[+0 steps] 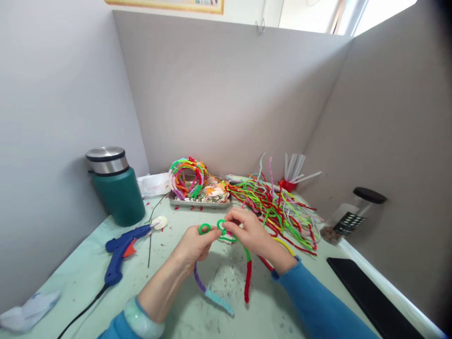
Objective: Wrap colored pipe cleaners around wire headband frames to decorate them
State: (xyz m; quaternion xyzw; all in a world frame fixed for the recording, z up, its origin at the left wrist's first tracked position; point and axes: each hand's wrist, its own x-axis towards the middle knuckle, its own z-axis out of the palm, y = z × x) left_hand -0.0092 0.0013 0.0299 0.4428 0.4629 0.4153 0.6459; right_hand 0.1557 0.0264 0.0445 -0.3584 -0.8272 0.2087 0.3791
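My left hand [195, 244] is closed in a pinch on a headband [219, 263] wrapped in fuzzy pipe cleaner, purple and light blue on its left leg, green and red on its right. My right hand [249, 230] is closed on a green pipe cleaner [221, 227] that curls in small loops at the top of the band. Both hands hover just above the pale green table [81, 278], near its middle.
A blue glue gun [122, 249] with a black cord lies to the left, beside a teal flask [118, 186]. A metal tray [199, 200] holds wrapped headbands and shells. Loose pipe cleaners [282, 209] spread at right, by a jar [353, 212] and a black slab [370, 296].
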